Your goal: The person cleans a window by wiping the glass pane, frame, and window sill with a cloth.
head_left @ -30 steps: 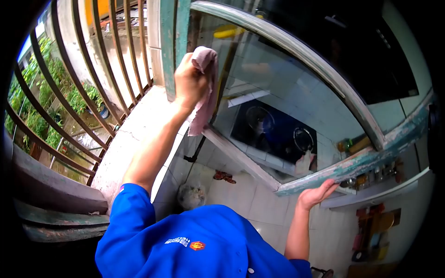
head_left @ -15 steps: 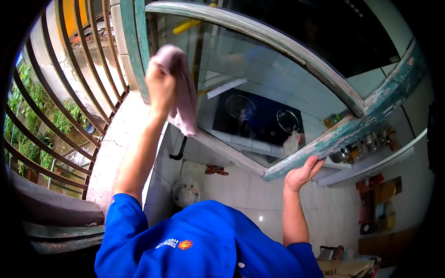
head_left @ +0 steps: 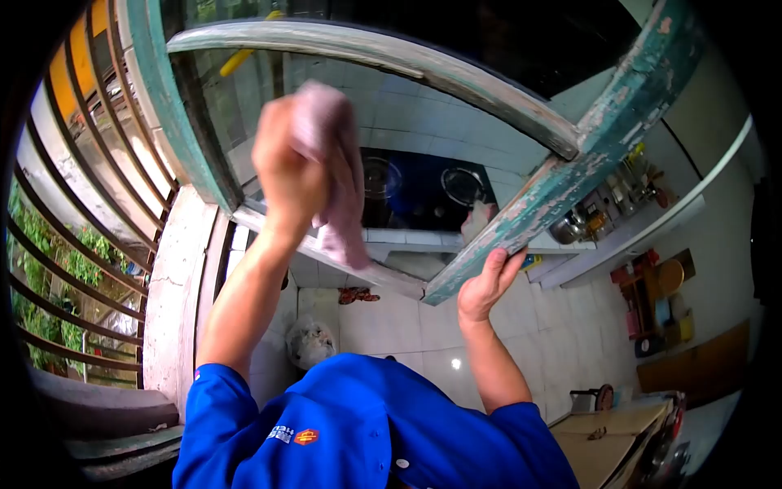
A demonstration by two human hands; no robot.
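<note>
Head view: here's white lettering (head_left: 281, 433) on my blue shirt (head_left: 342, 403), too blurred to read, beside an orange-red emblem (head_left: 306, 438); above, my left hand (head_left: 289, 167) clutches the pink cloth (head_left: 346, 200), dangling before the window glass (head_left: 423, 134); rightward, my right hand (head_left: 486, 287) meets the green frame (head_left: 554, 204), but whether it's gripping, I can't tell.

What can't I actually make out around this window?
In the head view:
Left hand: fingertips hidden by the pink cloth.
Stove: left end behind that hand and cloth.
Lettering on the blue shirt: too small to read.
Black surface: cut off by the top edge.
</note>
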